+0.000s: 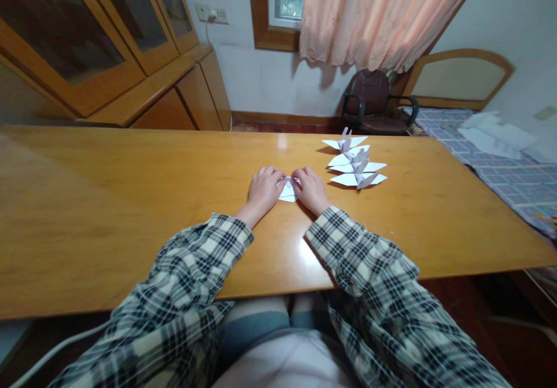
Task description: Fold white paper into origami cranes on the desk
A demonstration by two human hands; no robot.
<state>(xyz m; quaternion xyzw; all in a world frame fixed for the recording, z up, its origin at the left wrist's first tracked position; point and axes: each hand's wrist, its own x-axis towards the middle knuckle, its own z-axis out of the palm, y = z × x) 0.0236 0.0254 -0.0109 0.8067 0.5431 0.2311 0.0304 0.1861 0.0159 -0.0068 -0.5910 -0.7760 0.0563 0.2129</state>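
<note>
A small folded piece of white paper (pixel 288 192) lies on the wooden table, between my two hands. My left hand (pixel 265 189) grips its left side, fingers curled and thumb at the edge. On the opposite side, my right hand (pixel 311 188) holds the paper with thumb and bent fingers. The fingers cover the paper's upper corners. To the right of my right hand stand several white folded paper cranes (pixel 359 178) in a close row, wings spread.
The wooden table (pixel 130 202) stretches wide to both sides. Beyond it are a glass-door cabinet (pixel 143 57) at left, a dark office chair (pixel 369 101) and a pink curtain (pixel 365 17). A bed (pixel 500 150) with papers on it adjoins at right.
</note>
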